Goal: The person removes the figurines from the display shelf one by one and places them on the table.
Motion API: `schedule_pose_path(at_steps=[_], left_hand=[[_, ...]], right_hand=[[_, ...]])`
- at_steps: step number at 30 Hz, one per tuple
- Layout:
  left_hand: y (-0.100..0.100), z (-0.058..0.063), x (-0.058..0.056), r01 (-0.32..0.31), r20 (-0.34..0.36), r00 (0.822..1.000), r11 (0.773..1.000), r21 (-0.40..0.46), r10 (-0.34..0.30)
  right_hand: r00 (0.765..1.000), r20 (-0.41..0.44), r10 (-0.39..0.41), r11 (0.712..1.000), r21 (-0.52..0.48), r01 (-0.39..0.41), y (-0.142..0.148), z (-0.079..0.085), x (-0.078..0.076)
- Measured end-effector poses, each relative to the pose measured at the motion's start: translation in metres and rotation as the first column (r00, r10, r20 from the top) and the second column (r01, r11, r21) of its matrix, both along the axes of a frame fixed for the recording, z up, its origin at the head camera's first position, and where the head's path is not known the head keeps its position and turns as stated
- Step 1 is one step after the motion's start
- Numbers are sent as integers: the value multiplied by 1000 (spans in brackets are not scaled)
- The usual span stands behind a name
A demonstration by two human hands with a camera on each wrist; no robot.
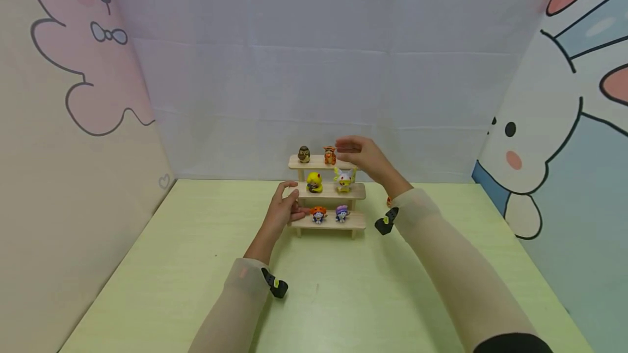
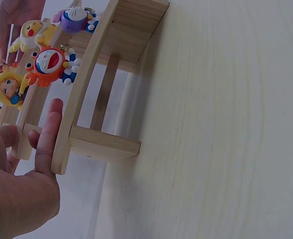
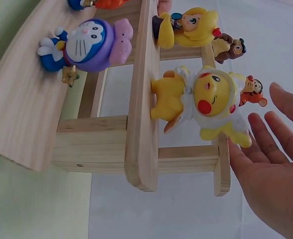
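A three-tier wooden display stand (image 1: 338,192) carries several small figurines. My left hand (image 1: 284,208) grips its left end, with the thumb at the middle tier's edge and one finger (image 2: 49,132) stretched along the lowest tier. Beside the orange tiger figurine (image 1: 330,155) on the top tier is my right hand (image 1: 360,156), fingers extended and holding nothing. An owl figurine (image 1: 304,154) shares that tier. A yellow-haired figurine (image 1: 314,182) and a yellow figurine in white (image 3: 208,99) occupy the middle one. Below stand an orange-hooded figurine (image 2: 49,64) and a purple-hooded one (image 3: 91,45).
The stand rests on a pale wood-grain table (image 1: 314,298) near a white cloth backdrop (image 1: 314,70). A small orange item (image 1: 389,201) is partly hidden behind my right wrist. Cartoon-printed walls (image 1: 544,124) flank the table.
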State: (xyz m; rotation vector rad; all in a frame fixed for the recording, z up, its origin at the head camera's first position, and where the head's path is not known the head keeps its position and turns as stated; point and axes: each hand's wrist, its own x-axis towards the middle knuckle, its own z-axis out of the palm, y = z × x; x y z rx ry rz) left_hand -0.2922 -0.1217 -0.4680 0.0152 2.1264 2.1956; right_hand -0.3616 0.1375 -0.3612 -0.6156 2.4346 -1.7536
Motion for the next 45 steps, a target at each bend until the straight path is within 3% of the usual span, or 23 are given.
schedule_pose_path(at_steps=[9,30,45], left_hand=[[0,1,1,-1,-4,1000,1000,1,1],[-1,1,1,-10,-19,1000,1000,-1,10],[-2,5,6,-10,-25,1000,1000,-1,10]], right_hand=[[1000,10,-7,1000,28,7,-8,1,-2],[992,103,68,997,34,-72,-13,4,-9],[992,117,36,997,69,-44,-21,8,-6]])
